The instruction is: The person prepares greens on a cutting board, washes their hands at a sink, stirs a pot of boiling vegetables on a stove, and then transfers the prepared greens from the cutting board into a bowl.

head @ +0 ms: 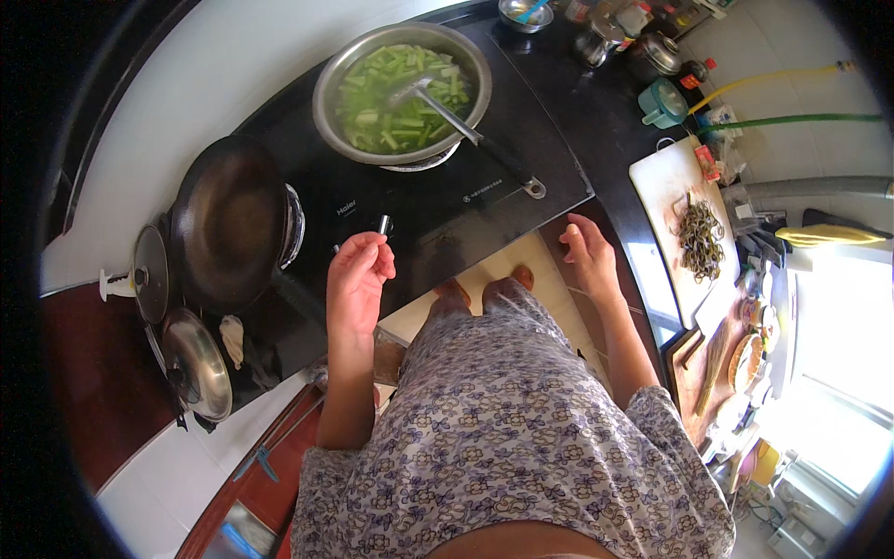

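My left hand (360, 279) is raised, palm up with curled fingers, just in front of a metal stove knob (385, 223); I see nothing held in it. Over the floor by the counter corner, my right hand (589, 255) hangs with loosely bent fingers and holds nothing. Ahead, a wide metal pot (328, 105) on the black gas stove (433, 216) contains cut green vegetables (398, 126) in liquid. A metal spatula (447, 112) rests in it, its dark handle lying over the pot's rim. To the left, a dark wok (234, 216) sits on the other burner.
At the right, a white cutting board (653, 168) bears dark cut strips (700, 237); a knife (714, 307) lies beside them. A wooden board (688, 391) is nearer. Pot lids (199, 363) lie at the left. A bowl (527, 15) and a lidded teal container (663, 103) stand at the back.
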`<action>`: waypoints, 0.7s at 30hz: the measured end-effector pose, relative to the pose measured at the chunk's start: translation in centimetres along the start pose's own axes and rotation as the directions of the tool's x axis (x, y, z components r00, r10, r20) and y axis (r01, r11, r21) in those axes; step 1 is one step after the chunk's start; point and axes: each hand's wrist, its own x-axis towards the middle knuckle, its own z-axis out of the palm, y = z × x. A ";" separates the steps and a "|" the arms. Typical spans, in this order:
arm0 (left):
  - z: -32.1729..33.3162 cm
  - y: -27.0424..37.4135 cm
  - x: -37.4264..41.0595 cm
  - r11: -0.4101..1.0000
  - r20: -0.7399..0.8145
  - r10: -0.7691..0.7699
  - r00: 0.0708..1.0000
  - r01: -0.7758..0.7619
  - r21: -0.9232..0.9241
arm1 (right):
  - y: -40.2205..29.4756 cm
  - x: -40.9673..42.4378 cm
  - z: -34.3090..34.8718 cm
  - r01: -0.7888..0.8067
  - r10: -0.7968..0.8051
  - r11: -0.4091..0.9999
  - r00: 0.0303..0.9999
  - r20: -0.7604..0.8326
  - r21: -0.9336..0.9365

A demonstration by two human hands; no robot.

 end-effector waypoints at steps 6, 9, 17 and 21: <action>1.4 -1.0 -3.5 0.999 0.009 0.046 0.999 -0.046 0.027 | 1.7 -1.2 0.8 0.125 -0.114 0.987 0.988 0.107 -0.099; 1.3 -2.5 -5.8 0.998 -0.017 0.051 0.999 -0.051 0.021 | 1.7 -3.3 -0.5 0.234 -0.208 0.962 0.962 0.178 -0.140; 8.3 -10.3 -10.1 0.997 0.011 -0.060 0.998 0.060 0.043 | 13.2 -11.3 -10.3 0.229 -0.179 0.930 0.965 0.191 -0.287; 13.3 -14.3 -11.1 0.991 0.156 -0.126 0.980 0.119 0.054 | 18.0 -16.5 -16.0 0.076 -0.026 0.929 0.990 0.142 -0.361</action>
